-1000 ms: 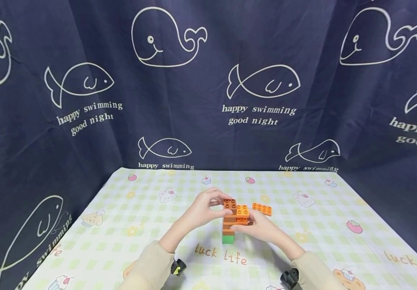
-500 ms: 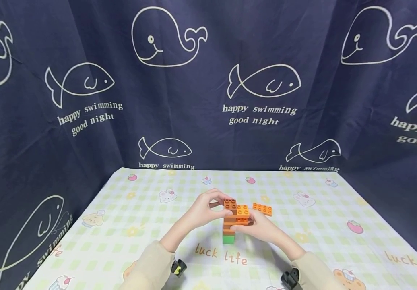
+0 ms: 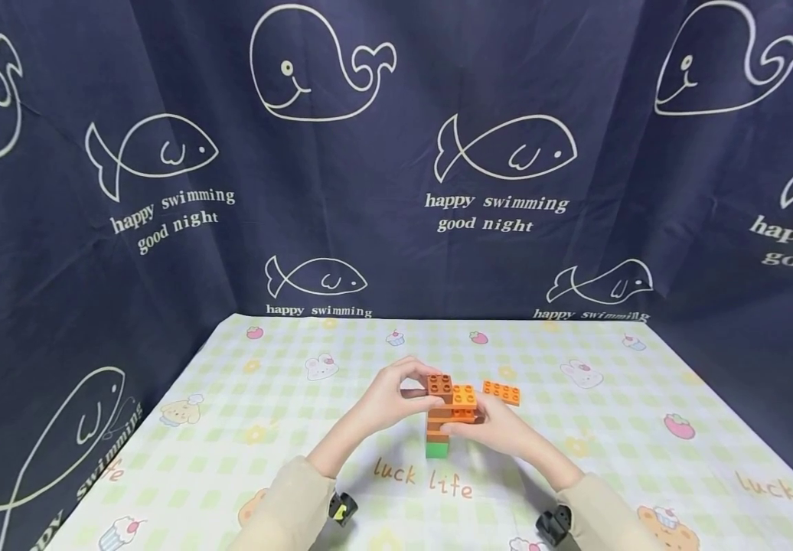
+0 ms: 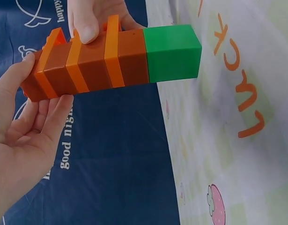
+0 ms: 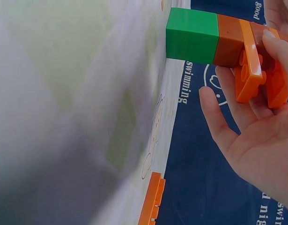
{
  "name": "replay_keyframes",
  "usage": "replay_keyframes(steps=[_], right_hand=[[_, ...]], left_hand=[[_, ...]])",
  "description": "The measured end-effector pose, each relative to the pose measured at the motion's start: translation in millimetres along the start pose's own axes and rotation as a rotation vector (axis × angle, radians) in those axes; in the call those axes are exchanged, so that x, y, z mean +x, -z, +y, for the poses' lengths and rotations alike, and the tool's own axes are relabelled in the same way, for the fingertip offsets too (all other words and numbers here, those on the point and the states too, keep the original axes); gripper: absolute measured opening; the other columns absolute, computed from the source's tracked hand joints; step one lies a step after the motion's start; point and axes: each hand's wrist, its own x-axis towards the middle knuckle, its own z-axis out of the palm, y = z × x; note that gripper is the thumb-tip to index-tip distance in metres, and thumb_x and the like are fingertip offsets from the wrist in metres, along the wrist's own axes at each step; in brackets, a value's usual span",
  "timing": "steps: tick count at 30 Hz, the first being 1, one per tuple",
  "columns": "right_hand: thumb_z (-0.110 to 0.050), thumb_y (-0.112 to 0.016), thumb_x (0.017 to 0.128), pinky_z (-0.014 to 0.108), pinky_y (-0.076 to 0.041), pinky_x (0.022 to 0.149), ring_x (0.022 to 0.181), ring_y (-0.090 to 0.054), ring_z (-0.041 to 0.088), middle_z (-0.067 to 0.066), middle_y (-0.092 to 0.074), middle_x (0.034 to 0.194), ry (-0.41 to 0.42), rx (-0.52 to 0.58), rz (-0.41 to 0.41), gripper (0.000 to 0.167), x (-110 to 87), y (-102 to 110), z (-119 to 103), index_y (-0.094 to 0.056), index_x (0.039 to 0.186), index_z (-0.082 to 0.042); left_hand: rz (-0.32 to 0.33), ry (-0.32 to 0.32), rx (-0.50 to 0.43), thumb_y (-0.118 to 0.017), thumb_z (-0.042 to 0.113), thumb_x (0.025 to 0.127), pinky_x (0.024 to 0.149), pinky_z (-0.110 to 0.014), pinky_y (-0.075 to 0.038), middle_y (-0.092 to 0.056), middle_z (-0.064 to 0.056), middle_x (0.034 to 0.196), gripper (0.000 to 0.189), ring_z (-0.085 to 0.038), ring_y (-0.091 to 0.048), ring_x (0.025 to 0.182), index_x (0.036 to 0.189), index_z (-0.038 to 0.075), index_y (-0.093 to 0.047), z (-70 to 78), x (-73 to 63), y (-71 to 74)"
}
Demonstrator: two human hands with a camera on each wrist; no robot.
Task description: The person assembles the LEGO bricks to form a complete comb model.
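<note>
A tower of toy building bricks (image 4: 94,65) stands on the table, with a green brick (image 3: 437,450) at its foot. Brown bricks alternate with thin orange plates above it, and the plates jut out to the right (image 5: 250,70). At the top, my left hand (image 3: 384,399) pinches the uppermost brown brick (image 3: 439,387) between thumb and fingers. Lower down, my right hand (image 3: 496,425) grips the middle of the tower, its thumb on the near face and its fingers behind. The highest orange plate (image 3: 464,396) shows its studs beside the top brick.
A loose orange studded plate (image 3: 502,392) lies on the table behind my right hand. A checked cloth with printed cartoons covers the table (image 3: 265,413). Dark blue curtains (image 3: 396,191) with fish and whale drawings hang around the back and sides.
The head view has shifted slightly, so everything sits a little differently in the picture. Both hands keep their holds on the tower, with no clear movement.
</note>
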Motion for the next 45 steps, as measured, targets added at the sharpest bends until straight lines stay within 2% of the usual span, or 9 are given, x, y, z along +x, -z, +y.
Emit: replay_keyframes(steps=[6, 11, 15, 19, 26, 30, 37, 45], right_hand=[[-0.039, -0.068, 0.084, 0.025, -0.051, 0.086, 0.098, -0.063, 0.011, -0.002, -0.068, 0.11, -0.017, -0.007, -0.009, 0.048, 0.8, 1, -1, -0.057, 0.124, -0.016], [-0.037, -0.069, 0.084, 0.033, -0.051, 0.09, 0.102, -0.063, 0.014, 0.002, -0.067, 0.112, -0.031, -0.009, -0.005, 0.049, -1.6, 2, -1, -0.056, 0.124, -0.012], [-0.033, -0.069, 0.085, 0.029, -0.051, 0.09, 0.102, -0.063, 0.014, 0.005, -0.067, 0.113, -0.021, 0.033, -0.025, 0.048, -4.2, 3, -2, -0.056, 0.124, -0.01], [-0.03, -0.069, 0.085, 0.022, -0.051, 0.087, 0.099, -0.063, 0.012, 0.007, -0.066, 0.113, 0.022, 0.057, -0.034, 0.046, -5.8, 4, 0, -0.056, 0.124, -0.009], [-0.025, -0.069, 0.085, 0.022, -0.053, 0.083, 0.094, -0.064, 0.006, 0.011, -0.065, 0.113, 0.04, 0.096, -0.021, 0.045, -7.5, 5, 5, -0.056, 0.124, -0.006], [-0.023, -0.069, 0.086, 0.024, -0.055, 0.08, 0.093, -0.065, 0.011, 0.014, -0.064, 0.112, 0.042, 0.108, -0.021, 0.045, -8.4, 8, 5, -0.056, 0.123, -0.004], [-0.023, -0.069, 0.085, 0.024, -0.057, 0.073, 0.094, -0.064, 0.028, 0.015, -0.063, 0.11, 0.006, 0.104, -0.015, 0.044, -10.6, 14, 4, -0.056, 0.121, -0.002], [-0.02, -0.07, 0.085, 0.025, -0.057, 0.076, 0.094, -0.065, 0.022, 0.014, -0.063, 0.111, 0.075, 0.085, 0.001, 0.034, -6.7, 22, 7, -0.061, 0.115, -0.007]], left_hand=[[0.009, 0.009, -0.003, -0.075, 0.009, 0.078, 0.086, -0.02, -0.054, -0.063, -0.008, 0.103, 0.031, -0.016, -0.06, 0.096, 0.107, 0.004, -0.064, -0.4, 1.4, 1.2], [0.001, 0.015, 0.007, -0.075, 0.01, 0.079, 0.085, -0.019, -0.054, -0.063, -0.008, 0.102, 0.032, -0.015, -0.061, 0.096, 0.108, 0.003, -0.063, -1.9, 1.9, -0.9], [-0.003, 0.028, 0.01, -0.075, 0.012, 0.079, 0.086, -0.019, -0.054, -0.063, -0.007, 0.102, 0.033, -0.015, -0.061, 0.096, 0.109, 0.004, -0.063, -5.0, 1.3, -3.4], [-0.008, 0.038, 0.003, -0.074, 0.013, 0.08, 0.087, -0.02, -0.053, -0.063, -0.006, 0.1, 0.033, -0.016, -0.061, 0.096, 0.11, 0.006, -0.062, -7.7, 0.4, -4.5], [-0.018, 0.054, -0.025, -0.074, 0.013, 0.08, 0.087, -0.019, -0.053, -0.064, -0.007, 0.101, 0.034, -0.014, -0.06, 0.096, 0.111, 0.006, -0.061, -9.3, -1.2, -3.9], [-0.015, 0.055, -0.028, -0.074, 0.012, 0.08, 0.086, -0.018, -0.053, -0.064, -0.007, 0.101, 0.034, -0.014, -0.06, 0.095, 0.11, 0.005, -0.061, -9.0, -2.0, -3.6], [-0.008, 0.06, -0.021, -0.075, 0.014, 0.08, 0.086, -0.017, -0.053, -0.065, -0.007, 0.102, 0.034, -0.015, -0.06, 0.096, 0.109, 0.005, -0.061, -10.7, -3.0, -3.2], [-0.002, 0.062, -0.008, -0.075, 0.015, 0.08, 0.087, -0.02, -0.053, -0.064, -0.006, 0.101, 0.033, -0.015, -0.06, 0.096, 0.108, 0.006, -0.061, -12.0, -2.8, -1.0]])
